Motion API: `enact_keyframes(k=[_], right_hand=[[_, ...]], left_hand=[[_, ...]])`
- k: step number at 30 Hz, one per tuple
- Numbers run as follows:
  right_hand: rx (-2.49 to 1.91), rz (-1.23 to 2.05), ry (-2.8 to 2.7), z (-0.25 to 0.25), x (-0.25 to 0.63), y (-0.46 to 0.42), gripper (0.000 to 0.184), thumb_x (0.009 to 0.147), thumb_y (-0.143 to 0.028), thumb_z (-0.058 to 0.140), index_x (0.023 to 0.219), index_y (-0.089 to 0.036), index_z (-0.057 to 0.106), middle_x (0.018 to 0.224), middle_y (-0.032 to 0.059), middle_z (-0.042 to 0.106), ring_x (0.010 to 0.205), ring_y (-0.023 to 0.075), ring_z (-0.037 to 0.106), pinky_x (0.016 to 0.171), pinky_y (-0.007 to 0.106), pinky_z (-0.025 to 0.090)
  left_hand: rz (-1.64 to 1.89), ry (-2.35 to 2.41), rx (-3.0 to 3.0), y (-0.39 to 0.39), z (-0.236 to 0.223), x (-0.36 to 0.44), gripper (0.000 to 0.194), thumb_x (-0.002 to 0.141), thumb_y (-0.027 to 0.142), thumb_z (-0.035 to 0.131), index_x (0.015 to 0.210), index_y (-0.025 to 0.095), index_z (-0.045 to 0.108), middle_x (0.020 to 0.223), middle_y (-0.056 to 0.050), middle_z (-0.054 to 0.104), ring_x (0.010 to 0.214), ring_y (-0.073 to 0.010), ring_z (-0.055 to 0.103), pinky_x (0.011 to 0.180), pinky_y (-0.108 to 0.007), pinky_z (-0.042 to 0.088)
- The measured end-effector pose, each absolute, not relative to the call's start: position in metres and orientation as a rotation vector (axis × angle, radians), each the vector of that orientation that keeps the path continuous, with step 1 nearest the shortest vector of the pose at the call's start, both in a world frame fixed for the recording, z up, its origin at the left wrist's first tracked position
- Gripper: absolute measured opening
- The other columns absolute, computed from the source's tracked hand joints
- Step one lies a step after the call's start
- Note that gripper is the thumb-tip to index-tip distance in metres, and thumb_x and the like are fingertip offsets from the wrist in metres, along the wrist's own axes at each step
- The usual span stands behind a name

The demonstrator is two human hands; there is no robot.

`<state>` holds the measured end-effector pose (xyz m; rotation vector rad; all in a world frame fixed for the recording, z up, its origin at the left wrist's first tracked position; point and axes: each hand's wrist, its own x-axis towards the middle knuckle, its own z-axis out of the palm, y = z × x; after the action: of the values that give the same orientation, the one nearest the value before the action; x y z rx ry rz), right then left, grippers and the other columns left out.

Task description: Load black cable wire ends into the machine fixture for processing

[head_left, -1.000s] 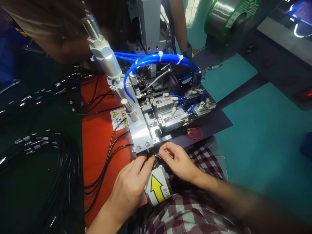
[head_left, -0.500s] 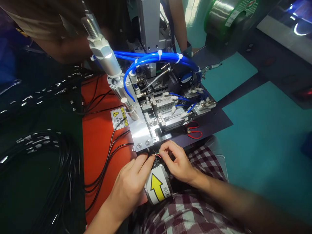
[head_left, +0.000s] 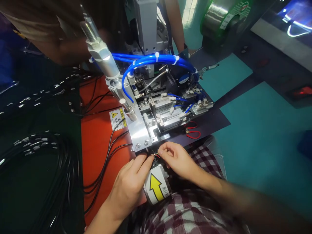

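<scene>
At the near end of a metal machine (head_left: 140, 130), my two hands meet over a cable end with thin coloured wires (head_left: 157, 155), one of them red. My left hand (head_left: 133, 177) is closed on the cable end, thumb and forefinger pinched beside the wires. From the right, my right hand (head_left: 176, 159) pinches the thin wire tips between thumb and forefinger. Most of the cable under my left hand is hidden. Just below my fingers sits a white motor-like housing (head_left: 156, 185) with a yellow arrow label.
Black cables (head_left: 109, 162) cross the red mat (head_left: 94, 136) on the left; a coiled bundle (head_left: 65, 162) lies beyond. Red-handled scissors (head_left: 194, 134) rest right of the machine. Blue air hoses (head_left: 156, 59) arch over it. A solder wire spool (head_left: 219, 19) and another person's arm (head_left: 175, 26) are behind.
The view has shifted slightly, so the machine appears a little further left. My hands keep their pinch on the cable and wires, with only tiny finger movements.
</scene>
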<state>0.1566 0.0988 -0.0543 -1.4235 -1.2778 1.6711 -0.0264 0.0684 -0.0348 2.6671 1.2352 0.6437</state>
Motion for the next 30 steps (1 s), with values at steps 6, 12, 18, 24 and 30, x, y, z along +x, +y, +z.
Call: enact_keyframes(k=[6, 12, 18, 24, 30], right_hand=[[-1.382, 1.435, -1.37, -0.056, 0.153, 0.095, 0.014, 0.086, -0.028, 0.056, 0.077, -0.018, 0.057, 0.063, -0.0026, 0.053, 0.053, 0.0103, 0.045, 0.049, 0.023, 0.035], [-1.363, 1.341, -1.445, -0.06, 0.152, 0.091, 0.012, 0.087, -0.025, 0.053, 0.077, -0.018, 0.056, 0.071, -0.0002, 0.055, 0.06, 0.0122, 0.047, 0.057, 0.024, 0.039], [-1.389, 1.666, -1.131, -0.056, 0.148, 0.096, 0.018, 0.079, -0.033, 0.056, 0.071, -0.018, 0.052, 0.057, -0.0044, 0.048, 0.047, 0.0092, 0.039, 0.046, 0.023, 0.029], [-1.358, 1.987, -0.912, -0.045, 0.149, 0.107, 0.021, 0.071, -0.029, 0.056, 0.055, -0.018, 0.048, 0.043, -0.0078, 0.039, 0.04, 0.0064, 0.03, 0.043, 0.022, 0.019], [-1.363, 1.979, -1.014, -0.045, 0.152, 0.109, 0.021, 0.076, -0.026, 0.053, 0.057, -0.017, 0.051, 0.042, -0.0072, 0.04, 0.04, 0.0073, 0.032, 0.044, 0.022, 0.023]], left_hand=[[0.624, 1.239, 2.65, 0.068, -0.037, -0.028, 0.037, 0.09, 0.005, 0.039, 0.125, 0.008, 0.051, 0.102, -0.016, 0.062, 0.084, -0.0229, 0.062, 0.066, -0.033, 0.056], [0.614, 1.235, 2.589, 0.065, -0.042, -0.031, 0.046, 0.084, 0.003, 0.042, 0.129, 0.01, 0.048, 0.107, -0.016, 0.06, 0.088, -0.0246, 0.061, 0.07, -0.036, 0.056], [0.562, 1.231, 2.533, 0.062, -0.042, -0.033, 0.049, 0.083, 0.004, 0.04, 0.132, 0.01, 0.046, 0.108, -0.017, 0.059, 0.091, -0.0269, 0.06, 0.07, -0.039, 0.056], [0.625, 1.234, 2.579, 0.067, -0.041, -0.031, 0.043, 0.086, 0.005, 0.04, 0.127, 0.011, 0.049, 0.107, -0.016, 0.061, 0.09, -0.024, 0.062, 0.071, -0.035, 0.057], [0.598, 1.322, 2.48, 0.072, -0.024, -0.023, 0.025, 0.09, 0.008, 0.04, 0.107, 0.013, 0.057, 0.094, -0.012, 0.062, 0.08, -0.0191, 0.064, 0.065, -0.027, 0.057]])
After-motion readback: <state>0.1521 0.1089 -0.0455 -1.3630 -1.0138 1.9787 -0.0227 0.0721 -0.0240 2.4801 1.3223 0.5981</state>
